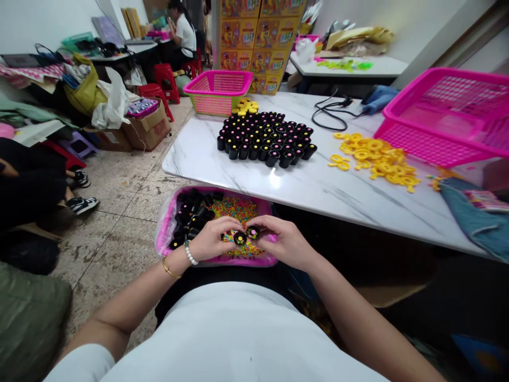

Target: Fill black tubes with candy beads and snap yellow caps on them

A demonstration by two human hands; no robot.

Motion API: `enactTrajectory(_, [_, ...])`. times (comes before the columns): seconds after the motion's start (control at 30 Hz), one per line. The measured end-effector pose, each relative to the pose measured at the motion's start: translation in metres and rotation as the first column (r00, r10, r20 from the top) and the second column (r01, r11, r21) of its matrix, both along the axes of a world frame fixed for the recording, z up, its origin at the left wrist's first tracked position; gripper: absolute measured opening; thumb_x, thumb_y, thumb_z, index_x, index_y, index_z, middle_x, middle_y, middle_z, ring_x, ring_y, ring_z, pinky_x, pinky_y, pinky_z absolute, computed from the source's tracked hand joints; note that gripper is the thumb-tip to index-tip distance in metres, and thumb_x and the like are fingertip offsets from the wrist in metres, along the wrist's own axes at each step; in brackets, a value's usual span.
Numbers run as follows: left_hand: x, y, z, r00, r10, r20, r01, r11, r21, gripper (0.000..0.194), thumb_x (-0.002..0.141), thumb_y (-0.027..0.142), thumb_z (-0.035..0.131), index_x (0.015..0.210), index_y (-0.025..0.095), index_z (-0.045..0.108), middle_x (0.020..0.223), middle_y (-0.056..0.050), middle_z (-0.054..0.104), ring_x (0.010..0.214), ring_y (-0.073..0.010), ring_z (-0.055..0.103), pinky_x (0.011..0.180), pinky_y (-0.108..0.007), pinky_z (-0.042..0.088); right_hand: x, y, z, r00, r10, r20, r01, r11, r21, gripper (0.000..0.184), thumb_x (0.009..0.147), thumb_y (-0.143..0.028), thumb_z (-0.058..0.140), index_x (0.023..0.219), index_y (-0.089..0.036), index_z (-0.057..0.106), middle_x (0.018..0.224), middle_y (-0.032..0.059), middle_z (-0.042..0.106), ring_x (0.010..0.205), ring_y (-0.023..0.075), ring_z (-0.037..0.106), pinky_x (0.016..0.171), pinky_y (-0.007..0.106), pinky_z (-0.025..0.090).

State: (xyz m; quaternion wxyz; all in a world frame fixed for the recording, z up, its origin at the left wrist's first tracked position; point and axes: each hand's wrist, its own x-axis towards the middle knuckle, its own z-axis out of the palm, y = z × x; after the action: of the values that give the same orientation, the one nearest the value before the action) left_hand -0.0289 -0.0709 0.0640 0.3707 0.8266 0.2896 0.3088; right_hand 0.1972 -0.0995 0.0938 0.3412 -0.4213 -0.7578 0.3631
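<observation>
Between its thumb and fingers my left hand (pixel 212 238) pinches a small black cup (pixel 239 239) with a yellow centre. My right hand (pixel 287 241) grips a similar black cup (pixel 253 232) with a pink centre, close beside the first. Both have their round ends facing me, and bits of colour show inside. Beneath my hands is a pink tub (pixel 164 233) lined with clear plastic. Small multicoloured beads (pixel 234 208) fill its right part, and loose black cups (pixel 193 215) lie heaped at its left.
Many black cups (pixel 266 138) stand grouped on the marble-patterned table (pixel 302 185). Yellow plastic pieces (pixel 377 156) lie to their right, near a large pink basket (pixel 441 116) and a blue corded tool (pixel 379 100). A smaller basket (pixel 218 87) stands behind. People sit at the left.
</observation>
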Motion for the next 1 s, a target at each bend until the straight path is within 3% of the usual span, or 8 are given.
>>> enactTrajectory(0.1, [0.000,0.000,0.005,0.992,0.109,0.060,-0.095,0.976,-0.195,0.029,0.075,0.021,0.071,0.104,0.018,0.067,0.101,-0.007,0.070,0.092,-0.0184,0.065,0.085,-0.031,0.052,0.007,0.004,0.003,0.994,-0.085,-0.064,0.080,0.994,-0.071,0.029,0.077,-0.019,0.064,0.106,-0.020,0.066,0.095,0.0039,0.071,0.081,0.0154,0.067,0.075,0.027,0.056])
enactTrajectory(0.23, [-0.007,0.023,0.018,0.897,0.402,0.184,-0.308,0.867,-0.392,0.038,0.075,0.034,0.071,0.107,0.016,0.063,0.093,-0.006,0.070,0.084,-0.0181,0.066,0.076,-0.031,0.054,0.044,0.025,0.012,0.932,-0.345,-0.111,0.339,0.938,-0.069,0.034,0.076,-0.033,0.068,0.106,-0.018,0.064,0.093,0.0048,0.072,0.081,0.0179,0.068,0.077,0.032,0.055])
enactTrajectory(0.33, [-0.014,0.058,0.036,0.816,0.571,0.096,-0.550,0.816,-0.180,0.038,0.073,0.038,0.069,0.105,0.016,0.065,0.094,-0.005,0.069,0.081,-0.0170,0.064,0.076,-0.030,0.052,0.083,0.052,0.021,0.777,-0.629,0.014,0.626,0.775,0.083,0.034,0.070,-0.038,0.069,0.098,-0.018,0.068,0.088,0.0044,0.070,0.073,0.0176,0.064,0.074,0.033,0.052])
enactTrajectory(0.43, [-0.014,0.096,0.054,0.739,0.673,-0.015,-0.672,0.739,0.041,0.031,0.068,0.032,0.073,0.095,0.018,0.070,0.085,-0.003,0.068,0.076,-0.0163,0.061,0.076,-0.030,0.049,0.112,0.082,0.026,0.595,-0.774,0.218,0.751,0.632,0.195,0.031,0.065,-0.035,0.071,0.092,-0.020,0.072,0.082,0.0027,0.069,0.073,0.0182,0.061,0.073,0.032,0.047])
enactTrajectory(0.53, [-0.004,0.131,0.063,0.696,0.717,-0.051,-0.712,0.697,0.081,0.021,0.063,0.024,0.075,0.084,0.018,0.071,0.066,0.001,0.062,0.069,-0.0164,0.059,0.074,-0.029,0.047,0.118,0.109,0.029,0.537,-0.798,0.275,0.786,0.591,0.179,0.027,0.065,-0.030,0.070,0.089,-0.019,0.072,0.075,0.0025,0.069,0.075,0.0205,0.062,0.071,0.031,0.045])
enactTrajectory(0.73, [0.023,0.178,0.065,0.673,0.737,-0.063,-0.729,0.675,0.111,0.025,0.063,0.021,0.076,0.087,0.017,0.071,0.063,0.001,0.066,0.068,-0.0176,0.063,0.073,-0.028,0.048,0.106,0.141,0.033,0.580,-0.791,0.195,0.787,0.606,0.116,0.046,0.067,-0.019,0.069,0.113,-0.015,0.064,0.076,0.0015,0.074,0.077,0.0184,0.069,0.077,0.028,0.047])
enactTrajectory(0.87, [0.015,0.163,0.057,0.680,0.733,-0.015,-0.729,0.678,0.099,0.042,0.072,0.024,0.073,0.112,0.016,0.064,0.080,-0.002,0.073,0.076,-0.0161,0.067,0.077,-0.027,0.050,0.106,0.122,0.027,0.572,-0.805,0.157,0.804,0.588,0.084,0.046,0.075,-0.025,0.065,0.120,-0.014,0.058,0.080,0.0033,0.075,0.075,0.0178,0.070,0.079,0.030,0.049])
enactTrajectory(1.0, [-0.010,0.098,0.032,0.711,0.702,-0.026,-0.695,0.708,0.129,0.027,0.088,0.035,0.057,0.108,0.018,0.063,0.088,-0.003,0.072,0.078,-0.0138,0.066,0.076,-0.025,0.051,0.085,0.065,0.014,0.653,-0.757,0.011,0.745,0.645,0.169,0.033,0.079,-0.035,0.064,0.109,-0.020,0.065,0.082,0.0020,0.073,0.070,0.0167,0.068,0.074,0.030,0.051])
